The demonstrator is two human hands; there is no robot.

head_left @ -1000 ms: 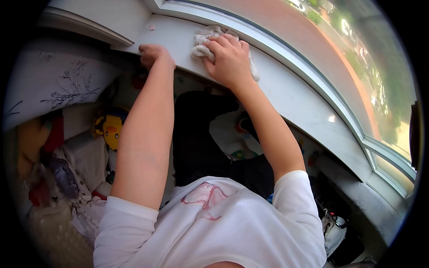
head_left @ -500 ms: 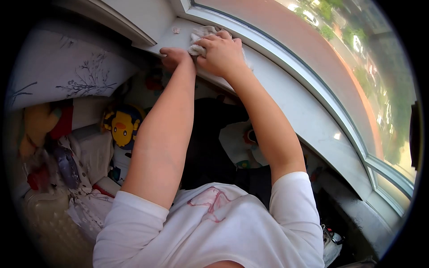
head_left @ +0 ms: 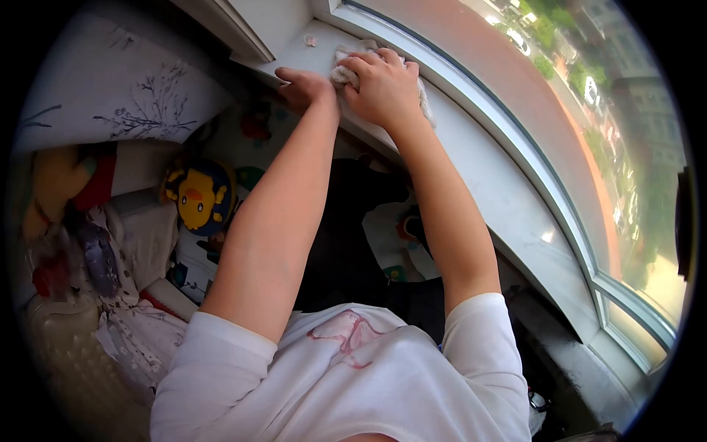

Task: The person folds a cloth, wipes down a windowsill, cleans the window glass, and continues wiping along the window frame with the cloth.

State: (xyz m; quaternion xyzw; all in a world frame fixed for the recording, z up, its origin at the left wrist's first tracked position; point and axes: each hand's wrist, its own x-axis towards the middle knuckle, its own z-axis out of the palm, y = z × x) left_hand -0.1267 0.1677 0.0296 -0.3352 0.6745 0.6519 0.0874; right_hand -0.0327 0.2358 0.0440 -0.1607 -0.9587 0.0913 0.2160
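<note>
Along the window runs a white sill (head_left: 479, 173). On its far part lies a whitish, crumpled cloth (head_left: 345, 74), partly covered by my right hand (head_left: 384, 85). The fingers of that hand bend over the cloth and press it onto the sill. Close beside it, at the sill's inner edge, is my left hand (head_left: 305, 88). Its thumb sticks out to the left and no object shows in it; the lower fingers are partly hidden. A small pinkish scrap (head_left: 310, 40) sits on the sill beyond both hands.
The window frame (head_left: 515, 140) curves along the right. Below on the left are a yellow-and-blue duck-faced toy (head_left: 197, 199), a spotted cloth (head_left: 140, 335) and a beige textured item (head_left: 66, 339). White fabric with dark branch prints (head_left: 140, 96) hangs at upper left.
The whole view has shifted, so the sill and hands appear a little farther right. My right hand stays on the cloth, and more cloth shows beside its wrist. My left hand remains by the edge.
</note>
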